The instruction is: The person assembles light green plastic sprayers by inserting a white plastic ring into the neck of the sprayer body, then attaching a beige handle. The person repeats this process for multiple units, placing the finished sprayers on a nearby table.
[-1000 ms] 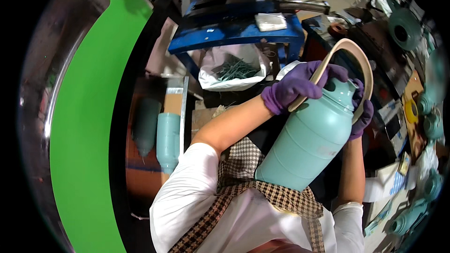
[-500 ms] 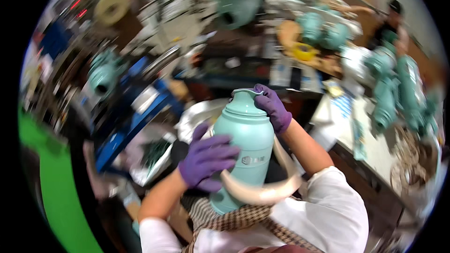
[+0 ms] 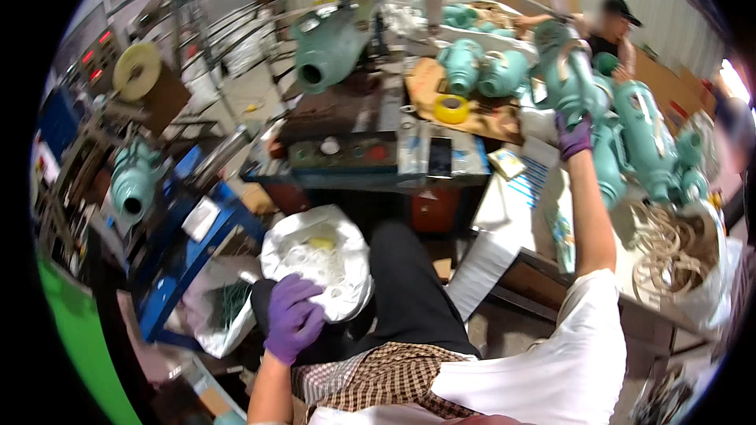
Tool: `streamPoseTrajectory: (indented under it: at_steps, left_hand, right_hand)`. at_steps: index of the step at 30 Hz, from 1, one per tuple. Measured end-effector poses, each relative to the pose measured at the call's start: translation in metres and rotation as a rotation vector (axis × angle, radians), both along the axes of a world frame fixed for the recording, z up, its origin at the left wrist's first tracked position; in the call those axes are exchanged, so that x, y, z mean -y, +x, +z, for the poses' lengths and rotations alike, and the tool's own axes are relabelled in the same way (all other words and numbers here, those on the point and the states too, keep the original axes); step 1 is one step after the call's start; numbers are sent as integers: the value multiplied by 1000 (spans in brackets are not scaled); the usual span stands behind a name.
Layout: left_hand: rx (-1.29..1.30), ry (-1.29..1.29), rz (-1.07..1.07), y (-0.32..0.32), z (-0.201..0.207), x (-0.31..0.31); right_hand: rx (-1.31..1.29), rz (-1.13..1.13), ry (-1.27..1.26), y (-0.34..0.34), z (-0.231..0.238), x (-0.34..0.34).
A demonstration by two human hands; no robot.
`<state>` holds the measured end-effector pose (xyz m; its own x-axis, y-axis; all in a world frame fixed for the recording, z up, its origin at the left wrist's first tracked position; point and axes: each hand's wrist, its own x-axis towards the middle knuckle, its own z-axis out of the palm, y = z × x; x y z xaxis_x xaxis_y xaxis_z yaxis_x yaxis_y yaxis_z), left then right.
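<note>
My right arm reaches out to the right-hand table. There my purple-gloved right hand [image 3: 575, 138] is closed round the lower end of a mint-green thermos jug [image 3: 557, 71], tilted over other jugs; a pale handle shows on it. My left hand [image 3: 293, 319], also in a purple glove, hovers over my lap with its fingers loosely bent and a little apart, nothing visible in them. Just beyond it stands a white bag [image 3: 277, 240] of pale rings [image 3: 321, 274].
Several green jugs [image 3: 644, 138] lie on the right table beside tan handle parts [image 3: 669, 256]. A yellow tape roll [image 3: 450, 109] and a dark phone [image 3: 440, 157] rest on the bench ahead. Left is a blue metal frame [image 3: 177, 291]. Another person [image 3: 618, 31] works at the far right.
The jug that stood in my lap between both hands is gone from there. My right hand has swung to the right table with a jug; my left has drawn back and down.
</note>
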<state>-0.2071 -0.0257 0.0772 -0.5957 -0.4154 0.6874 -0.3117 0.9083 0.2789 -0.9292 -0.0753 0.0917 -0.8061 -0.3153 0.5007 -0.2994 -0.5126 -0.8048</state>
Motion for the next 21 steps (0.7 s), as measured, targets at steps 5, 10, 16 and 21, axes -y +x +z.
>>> streamPoseTrajectory:
  at_steps: [5,10,16,21]
  left_hand:
    - [14,-98,209,9,-5,22]
    - [137,-460,825,110,49,84]
    - [665,-334,1478,215,154,223]
    - [848,-159,1554,241,159,245]
  right_hand:
    - [-58,444,-105,45,36,89]
    - [-666,391,57,263,28,121]
    - [-913,214,214,410,99,165]
    - [-939,-2,325,428,114,247]
